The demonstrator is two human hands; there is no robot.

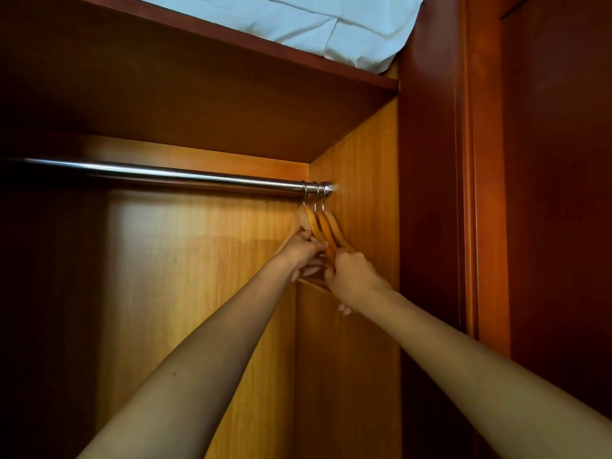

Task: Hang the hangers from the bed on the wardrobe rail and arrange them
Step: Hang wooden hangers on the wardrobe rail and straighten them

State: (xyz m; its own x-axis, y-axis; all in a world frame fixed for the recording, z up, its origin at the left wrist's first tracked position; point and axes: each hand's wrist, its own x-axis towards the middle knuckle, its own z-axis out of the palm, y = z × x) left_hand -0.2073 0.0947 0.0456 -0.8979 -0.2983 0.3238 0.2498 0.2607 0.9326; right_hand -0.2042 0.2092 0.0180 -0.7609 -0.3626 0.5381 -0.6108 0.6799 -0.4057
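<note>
One view is supplied, taken from a wide-angle camera worn on the head. It is aimed forward and tilted upward into the wardrobe (364,180), so the shelf (198,104) is seen from beneath and the rail (165,173) from slightly below. The range is near: the left hand (303,250) and right hand (352,276), both gripping the hangers (323,226), are framed near centre. The forearms enter from the lower edge.

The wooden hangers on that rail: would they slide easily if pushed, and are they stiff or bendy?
Probably stiff: the wooden hangers show no bending where the left hand and right hand grip them. They would likely slide easily, since thin metal hooks sit on a smooth, shiny rail. Hanging from hooks, they may swing and knock together.
</note>
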